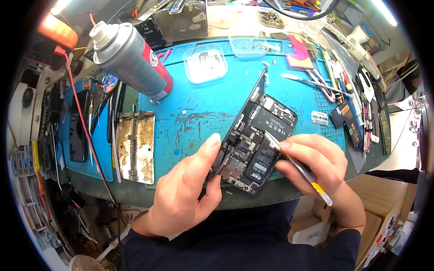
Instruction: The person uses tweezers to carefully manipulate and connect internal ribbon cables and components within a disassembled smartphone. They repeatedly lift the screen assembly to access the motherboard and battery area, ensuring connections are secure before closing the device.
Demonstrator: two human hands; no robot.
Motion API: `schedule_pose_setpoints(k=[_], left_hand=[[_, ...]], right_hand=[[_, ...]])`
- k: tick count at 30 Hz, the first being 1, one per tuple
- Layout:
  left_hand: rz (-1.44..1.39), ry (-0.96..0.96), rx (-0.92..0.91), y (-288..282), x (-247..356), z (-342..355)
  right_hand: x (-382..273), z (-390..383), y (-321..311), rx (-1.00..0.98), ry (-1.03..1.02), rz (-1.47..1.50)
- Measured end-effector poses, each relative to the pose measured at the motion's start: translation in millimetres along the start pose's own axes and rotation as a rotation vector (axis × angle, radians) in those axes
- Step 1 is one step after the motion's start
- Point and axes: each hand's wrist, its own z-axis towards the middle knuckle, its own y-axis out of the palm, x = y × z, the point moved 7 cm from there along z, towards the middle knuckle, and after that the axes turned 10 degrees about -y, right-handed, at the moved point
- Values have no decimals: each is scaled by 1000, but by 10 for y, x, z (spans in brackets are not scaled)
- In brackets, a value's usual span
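Tweezers of slim silver metal with a yellow band near the back end (296, 165) sit pinched in your right hand (316, 165), thumb and fingers pressed together around the shaft, the tip resting on the black battery inside the opened smartphone (260, 140). That opened black smartphone lies on the blue silicone work mat (194, 117) near the front edge of the desk, its dark screen panel (246, 106) tilted up along the left side like an open book cover. Your left hand (187, 185) steadies the phone from the left: the thumb stretches up along the raised screen edge, while the other fingers curl against the lower corner of the body.

Further back on the mat stands a grey spray can with a red label and white cap (131, 58), lying tilted toward the left rear. Two clear plastic trays (205, 63) holding small parts sit behind the phone. A worn metal clamp holder (135, 147) rests left of your left hand. Along the right side of the mat lies a row of hand tools (348, 86), well apart from the phone.
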Motion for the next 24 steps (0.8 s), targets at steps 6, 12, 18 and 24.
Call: schedule_pose_setpoints(k=[6,12,18,24], left_hand=[[8,-4,-66,-18,-7,-23],[-16,32,-57,-14,-13,26],[-52,-63,100,-4,-25,44],[-60,-47,100,4,-34,36]], right_hand=[[-263,228,-144,-12,-270,-534],[51,321,62,-131,-33,-134],[116,412,221,-226,28,-170],[81,441,260,-267,36,-191]])
